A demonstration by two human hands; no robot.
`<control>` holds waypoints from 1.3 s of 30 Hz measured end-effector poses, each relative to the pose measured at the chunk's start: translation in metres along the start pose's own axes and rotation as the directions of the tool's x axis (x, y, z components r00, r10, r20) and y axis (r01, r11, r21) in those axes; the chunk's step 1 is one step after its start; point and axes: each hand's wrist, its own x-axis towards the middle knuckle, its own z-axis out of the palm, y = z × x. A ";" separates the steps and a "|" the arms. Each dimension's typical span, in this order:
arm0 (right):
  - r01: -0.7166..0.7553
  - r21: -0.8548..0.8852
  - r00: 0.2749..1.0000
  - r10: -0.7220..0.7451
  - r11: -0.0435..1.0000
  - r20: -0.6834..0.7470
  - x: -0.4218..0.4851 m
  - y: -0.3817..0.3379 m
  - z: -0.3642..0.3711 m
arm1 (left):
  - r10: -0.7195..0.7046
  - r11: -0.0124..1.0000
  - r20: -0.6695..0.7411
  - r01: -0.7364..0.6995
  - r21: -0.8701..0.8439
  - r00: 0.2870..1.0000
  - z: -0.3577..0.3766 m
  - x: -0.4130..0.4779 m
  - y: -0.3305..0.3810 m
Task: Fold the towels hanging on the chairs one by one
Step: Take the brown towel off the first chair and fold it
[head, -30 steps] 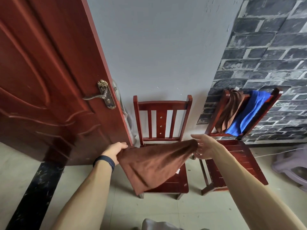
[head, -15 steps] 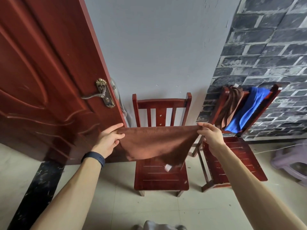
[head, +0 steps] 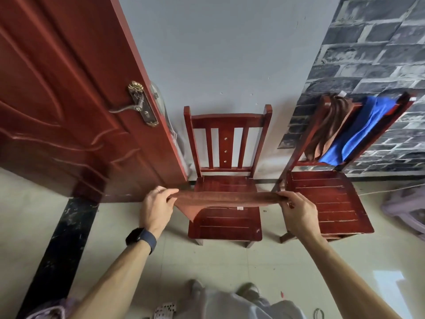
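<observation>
Brown soft cloth towel (head: pixel 226 200), pulled taut into a long narrow band, held level over the front half of the seat of the middle red-brown wooden slat-back chair (head: pixel 226 139). Gripped at its left end by the left hand (head: pixel 156 210), fingers curled over the top edge. Gripped at its right end by the right hand (head: pixel 299 212), fingers likewise wrapped round the cloth. Both hands closed on the towel, nothing else in either. Sags in a loose corner below the band near the left hand. Shows a small white tag (head: pixel 239 208) on the lower edge, right of the middle. Touching the seat or just above it: cannot tell.

Dark blue wristband with a black watch face (head: pixel 141 238) on the left wrist.

To the right, a second red-brown wooden chair (head: pixel 326 203), turned at an angle, just beside the first. Draped over its backrest: a bunched brown towel (head: pixel 328 127) on the left part and a bright blue towel (head: pixel 363 132) on the right part, side by side and touching.

Left of the middle chair, a dark red panelled wooden door (head: pixel 57 100) standing open, with a brass lever handle (head: pixel 135 107) near its edge. Behind the middle chair, a plain grey wall (head: pixel 218 54); behind the right chair, a grey brick-pattern wall covering (head: pixel 379 54). Underneath, a pale tiled floor (head: pixel 230 261), with a black strip (head: pixel 62 245) running along it below the door. At the far right edge, a pale purple plastic stool (head: pixel 407 210), partly cut off.
</observation>
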 end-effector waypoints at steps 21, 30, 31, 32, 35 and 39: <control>-0.356 -0.192 0.871 0.399 0.914 0.285 0.059 0.096 0.116 | -0.457 0.583 0.521 0.685 -0.437 0.721 0.141 0.072 -0.035; -0.530 -0.156 0.809 0.553 0.833 0.200 0.068 0.111 0.178 | -0.527 0.210 0.680 0.854 -0.476 0.509 0.207 0.100 -0.076; -0.545 -0.138 0.805 0.562 0.827 0.188 0.069 0.110 0.178 | -0.516 0.176 0.699 0.860 -0.479 0.495 0.210 0.106 -0.079; -0.558 -0.121 0.803 0.571 0.821 0.171 0.071 0.109 0.178 | -0.493 0.130 0.724 0.864 -0.487 0.482 0.211 0.113 -0.080; -0.589 -0.071 0.796 0.593 0.805 0.118 0.083 0.105 0.180 | -0.400 -0.020 0.804 0.873 -0.487 0.439 0.215 0.134 -0.076; -0.615 -0.028 0.780 0.613 0.788 0.128 0.099 0.097 0.186 | -0.412 -0.194 0.825 0.847 -0.494 0.387 0.225 0.153 -0.076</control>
